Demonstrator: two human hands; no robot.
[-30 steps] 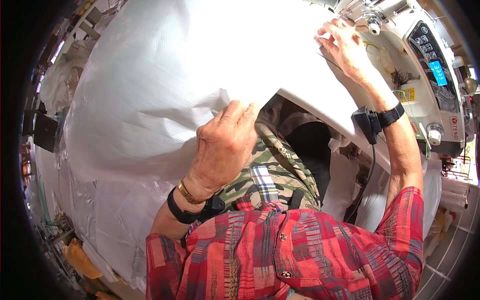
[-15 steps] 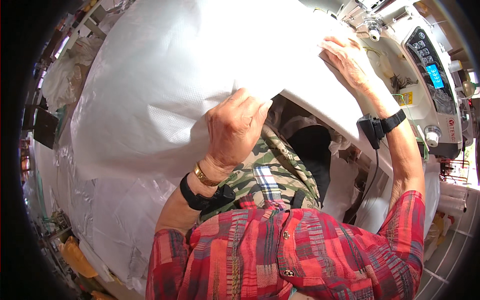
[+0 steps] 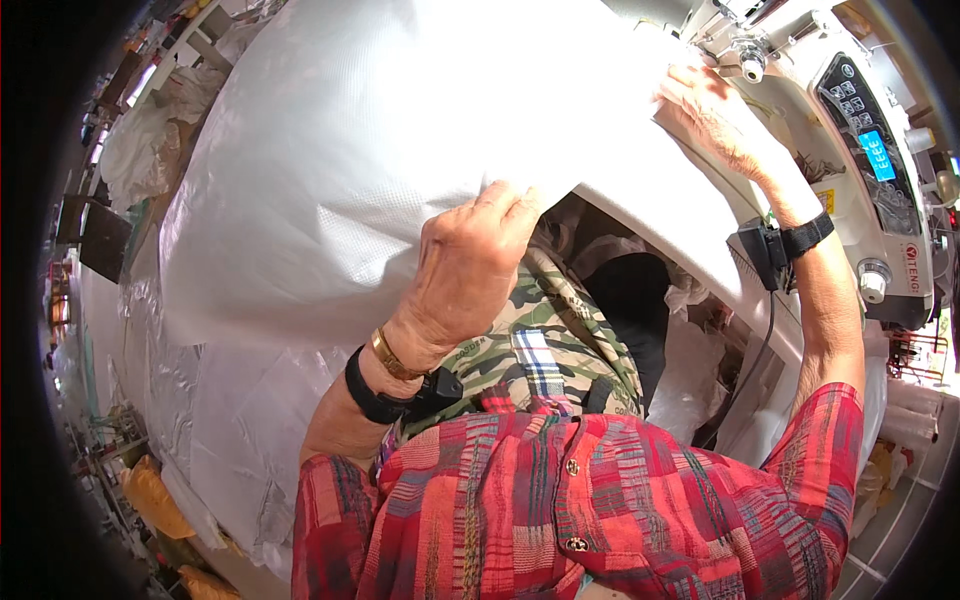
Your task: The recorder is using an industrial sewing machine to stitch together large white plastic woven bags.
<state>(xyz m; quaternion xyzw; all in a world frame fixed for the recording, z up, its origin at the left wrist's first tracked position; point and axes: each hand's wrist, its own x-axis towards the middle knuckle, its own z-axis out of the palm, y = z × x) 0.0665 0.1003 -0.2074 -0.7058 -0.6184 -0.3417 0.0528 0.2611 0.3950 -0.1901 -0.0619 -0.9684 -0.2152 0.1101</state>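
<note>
A large sheet of white textured fabric [image 3: 330, 170] spreads over the left and middle of the view, bright with glare. My left hand [image 3: 470, 262] is closed, pinching the fabric's near edge between thumb and fingers. Farther right, my right hand [image 3: 715, 112] rests on the fabric's far right part, close to the needle end of a white sewing machine [image 3: 900, 245]. Its fingertips press down at the edge, partly lost in glare, so I cannot make out whether they grip it. The spot under the needle is washed out.
A control panel [image 3: 862, 135] with a lit blue display faces me on the machine. The white table edge [image 3: 665, 225] slants beneath my right forearm. Crumpled clear plastic sheeting [image 3: 250, 440] lies at left, near an orange-brown bundle [image 3: 155, 497]. A black cable [image 3: 765, 345] hangs from my right wrist strap.
My right hand has shifted slightly right. My left hand stays pinched on the edge, its wrist turned a little, and the fabric has slid slightly right with them.
</note>
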